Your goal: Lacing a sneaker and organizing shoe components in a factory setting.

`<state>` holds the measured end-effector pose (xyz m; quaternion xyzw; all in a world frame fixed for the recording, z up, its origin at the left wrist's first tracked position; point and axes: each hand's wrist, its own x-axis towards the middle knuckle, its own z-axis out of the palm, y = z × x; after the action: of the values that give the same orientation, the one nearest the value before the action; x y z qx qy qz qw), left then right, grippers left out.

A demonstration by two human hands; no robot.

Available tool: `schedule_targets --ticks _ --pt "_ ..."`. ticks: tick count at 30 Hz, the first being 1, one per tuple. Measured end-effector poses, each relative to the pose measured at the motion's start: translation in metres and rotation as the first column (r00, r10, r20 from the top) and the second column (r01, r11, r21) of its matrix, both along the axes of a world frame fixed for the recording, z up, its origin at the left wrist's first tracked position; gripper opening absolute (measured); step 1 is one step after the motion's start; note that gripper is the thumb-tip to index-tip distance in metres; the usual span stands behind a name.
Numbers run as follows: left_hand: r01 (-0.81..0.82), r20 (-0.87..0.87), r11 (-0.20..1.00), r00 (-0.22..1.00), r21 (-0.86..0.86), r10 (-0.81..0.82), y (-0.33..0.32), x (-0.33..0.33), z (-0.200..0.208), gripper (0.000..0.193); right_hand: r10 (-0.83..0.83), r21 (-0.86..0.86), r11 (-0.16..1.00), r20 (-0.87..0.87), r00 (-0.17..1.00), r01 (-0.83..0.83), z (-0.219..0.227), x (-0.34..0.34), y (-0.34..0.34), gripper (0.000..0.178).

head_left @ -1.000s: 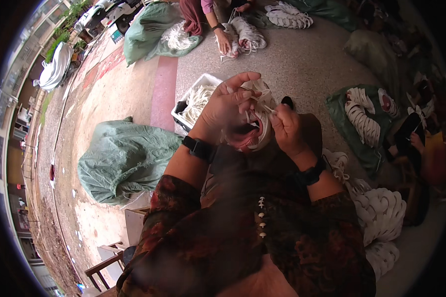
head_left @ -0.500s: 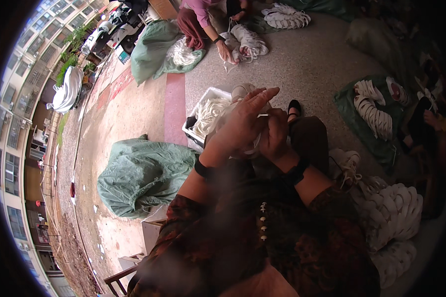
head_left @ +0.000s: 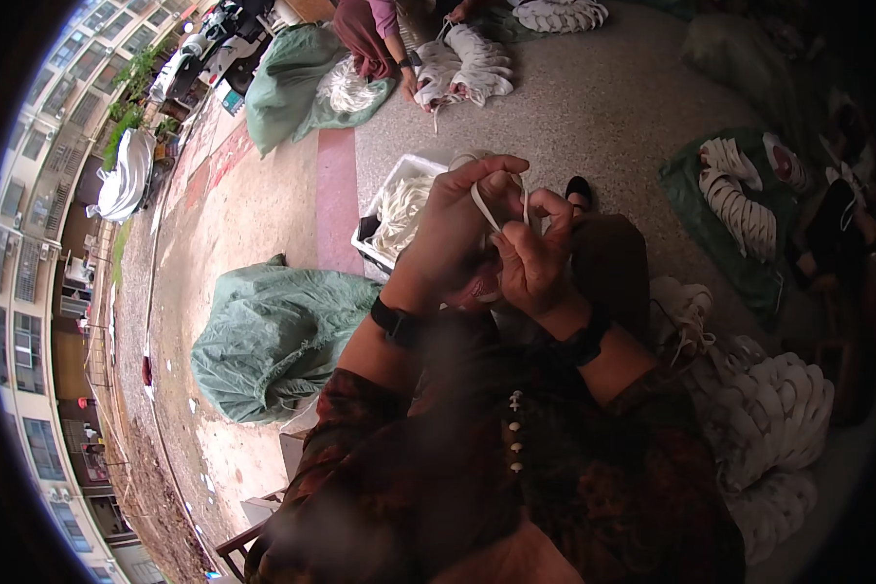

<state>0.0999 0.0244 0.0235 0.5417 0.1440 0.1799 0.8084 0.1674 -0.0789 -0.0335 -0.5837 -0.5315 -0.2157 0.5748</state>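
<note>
A white shoelace (head_left: 485, 206) is drawn into a loop between my two hands, above my lap. My left hand (head_left: 457, 209) is closed on it, thumb and forefinger at the top of the loop. My right hand (head_left: 535, 255) pinches the lace just to the right and slightly nearer. Beneath the hands is a pale and reddish piece (head_left: 479, 284), mostly covered by them; its kind cannot be made out. Just beyond my left hand stands a white crate (head_left: 368, 251) holding a heap of white laces (head_left: 404, 212).
A green sack (head_left: 273, 336) lies left. Stacked white shoe uppers (head_left: 774, 414) are at my right; more (head_left: 735, 209) rest on green cloth. Ahead, a co-worker's hand (head_left: 408, 86) is at bundled white uppers (head_left: 472, 68), near another green sack (head_left: 287, 88).
My left hand has turned from outstretched fingers to a curled grip, and the lace loop now shows between both hands. The co-worker's hand has shifted left and away.
</note>
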Motion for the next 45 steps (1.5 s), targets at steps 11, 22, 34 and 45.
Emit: schedule_targets --ticks 11,22,34,45 --pt "0.002 -0.013 0.991 1.0 0.132 0.0 0.012 -0.003 0.007 0.022 0.243 0.233 0.967 -0.726 0.643 -0.102 -0.012 0.011 0.019 0.012" --pt "0.161 0.06 0.976 0.983 0.146 -0.171 0.002 -0.005 0.02 0.039 0.225 0.121 0.973 -0.66 0.717 -0.195 -0.021 0.014 0.027 0.01" --pt "0.032 -0.035 0.58 0.999 0.814 -0.006 0.021 0.011 -0.021 0.018 0.127 0.035 0.984 -0.822 0.556 -0.173 -0.069 0.011 -0.022 0.023" --pt "0.124 -0.101 0.645 0.992 0.754 -0.072 0.027 0.021 -0.018 0.016 0.467 -0.642 0.599 -0.205 0.86 -0.479 -0.121 -0.005 -0.04 0.034"
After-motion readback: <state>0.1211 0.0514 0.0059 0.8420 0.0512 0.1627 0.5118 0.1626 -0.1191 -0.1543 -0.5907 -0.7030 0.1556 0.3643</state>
